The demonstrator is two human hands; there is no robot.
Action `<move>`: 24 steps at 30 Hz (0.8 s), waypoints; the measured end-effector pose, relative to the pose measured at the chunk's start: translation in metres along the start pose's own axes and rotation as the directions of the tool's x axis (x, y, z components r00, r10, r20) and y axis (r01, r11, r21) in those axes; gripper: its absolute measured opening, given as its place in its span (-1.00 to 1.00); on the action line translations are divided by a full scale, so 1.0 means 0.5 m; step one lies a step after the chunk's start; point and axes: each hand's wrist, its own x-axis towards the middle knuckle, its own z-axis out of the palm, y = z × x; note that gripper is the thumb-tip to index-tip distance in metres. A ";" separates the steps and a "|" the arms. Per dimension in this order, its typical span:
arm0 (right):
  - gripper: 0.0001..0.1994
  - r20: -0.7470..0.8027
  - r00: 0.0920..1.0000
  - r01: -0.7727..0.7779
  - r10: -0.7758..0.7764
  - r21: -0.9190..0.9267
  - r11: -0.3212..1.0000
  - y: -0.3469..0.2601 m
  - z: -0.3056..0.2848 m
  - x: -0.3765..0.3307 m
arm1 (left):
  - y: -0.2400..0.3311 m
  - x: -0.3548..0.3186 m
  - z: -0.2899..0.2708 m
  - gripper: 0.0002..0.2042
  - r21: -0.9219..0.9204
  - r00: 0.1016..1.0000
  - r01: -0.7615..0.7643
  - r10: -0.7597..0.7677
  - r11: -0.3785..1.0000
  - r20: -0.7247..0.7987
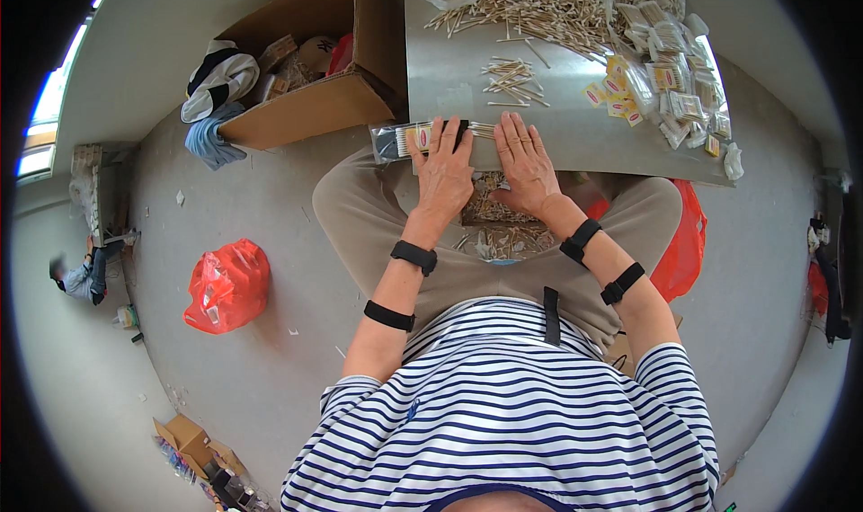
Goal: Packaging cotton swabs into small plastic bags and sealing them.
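My left hand (440,178) lies with fingers stretched over a clear plastic sleeve (385,143) at the near left edge of the metal table (449,71). Inside the sleeve are cotton swabs and a small yellow card (420,137); a black strip (461,133) shows by my fingertips. Between my hands, a few cotton swabs (483,130) stick out from the sleeve side. Flat fingers of my right hand (526,166) rest at their other end, thumb spread. What lies beneath both palms is hidden. Just beyond is a small loose pile of cotton swabs (512,82).
A large heap of swabs (530,4) covers the table's far side. Filled packs (679,80) and yellow cards (618,85) lie at the right. A cardboard box (306,112) stands left of the table. A red bag (229,283) sits on the floor. Another person (85,276) is far left.
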 end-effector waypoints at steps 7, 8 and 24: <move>0.25 -0.013 1.000 0.000 0.000 0.009 1.000 -0.002 0.001 0.000 | 0.003 0.007 -0.007 -0.46 0.006 1.000 0.018 -0.018 1.000 0.009; 0.25 -0.013 1.000 -0.001 0.001 0.009 1.000 -0.003 0.002 0.001 | 0.002 0.006 -0.006 -0.47 0.026 1.000 0.014 -0.014 1.000 0.009; 0.22 -0.012 1.000 -0.027 0.027 0.004 1.000 0.000 0.005 -0.002 | 0.013 0.018 0.000 -0.42 0.087 0.999 -0.044 0.045 0.995 -0.014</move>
